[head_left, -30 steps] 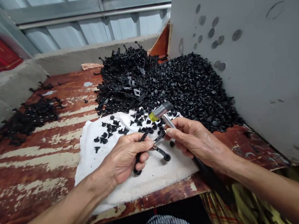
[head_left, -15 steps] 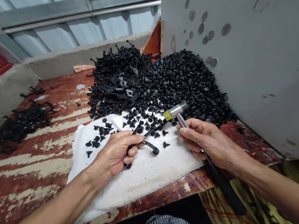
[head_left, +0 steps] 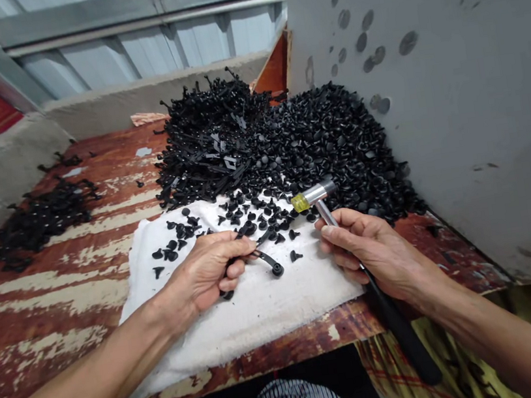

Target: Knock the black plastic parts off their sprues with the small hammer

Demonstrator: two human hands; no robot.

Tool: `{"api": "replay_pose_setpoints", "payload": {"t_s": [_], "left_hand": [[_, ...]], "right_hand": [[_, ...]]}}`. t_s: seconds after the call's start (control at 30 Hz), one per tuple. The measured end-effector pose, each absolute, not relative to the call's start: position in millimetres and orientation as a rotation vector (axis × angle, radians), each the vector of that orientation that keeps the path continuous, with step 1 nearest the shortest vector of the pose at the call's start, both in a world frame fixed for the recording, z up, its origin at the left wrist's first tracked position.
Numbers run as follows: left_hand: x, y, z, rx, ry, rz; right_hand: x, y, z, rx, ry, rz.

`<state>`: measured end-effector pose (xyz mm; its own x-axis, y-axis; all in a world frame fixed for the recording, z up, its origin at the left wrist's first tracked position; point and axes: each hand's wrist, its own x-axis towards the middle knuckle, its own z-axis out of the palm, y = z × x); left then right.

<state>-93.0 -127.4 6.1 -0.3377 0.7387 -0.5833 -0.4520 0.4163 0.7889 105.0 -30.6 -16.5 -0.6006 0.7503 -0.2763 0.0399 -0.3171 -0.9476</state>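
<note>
My left hand [head_left: 204,275] is curled nearly shut around a black plastic fastener strip [head_left: 268,259], whose round end rests on the white cloth [head_left: 257,315]. My right hand [head_left: 374,251] is closed on a small mallet [head_left: 313,196] with a yellow tip, held up near the cloth's far edge. Since a moment ago, my hands moved only very little. Loose black plastic rivets [head_left: 248,228] lie on the cloth, and a large heap [head_left: 337,143] rises behind it.

Your mallet [head_left: 314,195]: glossy metal head, yellow plastic tip, 1 o'clock. Matt black plastic clips [head_left: 268,259], soft white cloth [head_left: 256,312], rough peeling painted wood [head_left: 48,308] at 9.
</note>
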Motion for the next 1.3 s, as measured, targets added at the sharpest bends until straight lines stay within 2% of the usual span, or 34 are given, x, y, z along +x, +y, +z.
{"api": "replay_pose_setpoints", "payload": {"t_s": [0.3, 0.37, 0.47, 0.57, 0.67, 0.8, 0.97, 1.13, 1.3], "left_hand": [[-93, -125, 6, 0.301, 1.506, 1.226], [-93, -124, 6, 0.305, 1.535, 1.199], [-94, -122, 8, 0.318, 1.570, 1.152], [-93, -122, 11, 0.328, 1.582, 1.139], [-92, -121, 13, 0.342, 1.583, 1.143], [-92, -120, 12, 0.348, 1.623, 1.123], [-94, -120, 9, 0.341, 1.614, 1.145], [-94, -119, 10, 0.343, 1.651, 1.131], [-94, -118, 12, 0.317, 1.631, 1.120]], "right_hand": [[108, -30, -18, -1.002, -1.601, 1.887], [109, -30, -16, -0.962, -1.838, 1.694], [107, -33, -10, -0.758, -2.195, 1.184], [103, -39, -4, -0.516, -2.249, 0.740], [103, -40, -5, -0.431, -2.264, 0.506], [105, -37, -4, -0.459, -2.519, 0.488], [105, -42, -1, -0.436, -2.214, 0.521], [103, -42, 0, -0.469, -2.504, 0.589], [104, -43, 21, -0.446, -2.226, 0.596]]}}
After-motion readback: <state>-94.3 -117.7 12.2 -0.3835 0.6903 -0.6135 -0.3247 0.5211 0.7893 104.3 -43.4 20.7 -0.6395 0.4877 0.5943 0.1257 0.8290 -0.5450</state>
